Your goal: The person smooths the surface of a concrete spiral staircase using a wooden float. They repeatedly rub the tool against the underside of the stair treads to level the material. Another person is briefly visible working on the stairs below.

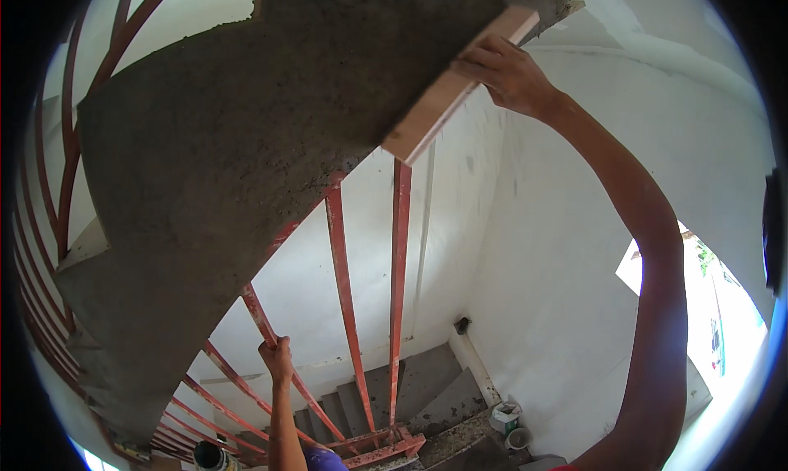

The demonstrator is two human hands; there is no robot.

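Observation:
My right hand (507, 75) grips a long, flat wooden board (424, 125) near its upper end, arm raised. The board slants along the right edge of a dark grey cement surface (222, 118), which has stepped outlines on its left side. Lower down, my left hand (277, 358) is wrapped round a red metal railing bar (259, 317). That bar is one of several running between the cement's edge and a red bottom rail (386, 450).
Grey stairs (419, 381) descend below the railing. A white bucket (505, 418) and a small pot (518, 440) stand by the white wall (566, 307). Another container (210, 456) sits at lower left. Curved red railings (69, 143) rise at far left; a bright opening (706, 307) is at right.

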